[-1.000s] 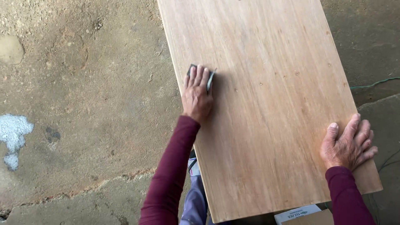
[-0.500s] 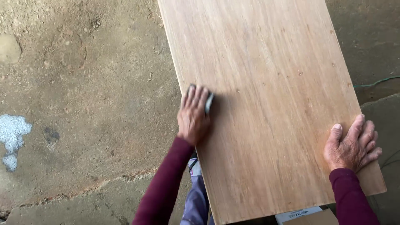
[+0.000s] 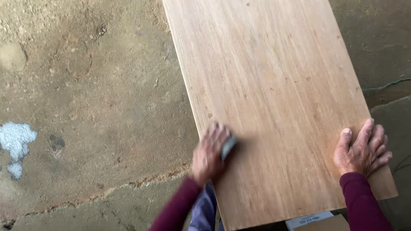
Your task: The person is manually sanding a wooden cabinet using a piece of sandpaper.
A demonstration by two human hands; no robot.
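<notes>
head view looks straight down on a long, pale tan rectangular wooden board (image 3: 274, 98) with fine straight grain and a few small dark specks, lying flat and raised above a rough, stained grey-brown concrete floor (image 3: 94, 98). the left hand (image 3: 209, 152) is blurred; it lies near the board's left edge with fingers curled over a small grey sanding pad (image 3: 228, 146), pressing it flat against the wood. only a sliver of the pad shows past the fingers, so its full shape cannot be told. the right hand (image 3: 361, 149) rests palm down near the board's right edge and near corner, fingers spread and flat on the surface, gripping nothing.

the board looks stiff and fairly thin, likely light enough to shift under a push, so a flat palm bearing down seems the sensible way to steady it; to lift it, the long edges would be the places to take hold. its face looks matte and dry, not slippery. the pad seems small, soft and light, best held under flat fingers.

dark maroon sleeves (image 3: 364, 201) cover both forearms. a white patch (image 3: 15, 139) marks the floor at far left, a crack (image 3: 141, 182) runs across the concrete, a thin green cord (image 3: 385, 85) lies at right, and a white-topped cardboard box (image 3: 314, 221) peeks from under the board's near end.
</notes>
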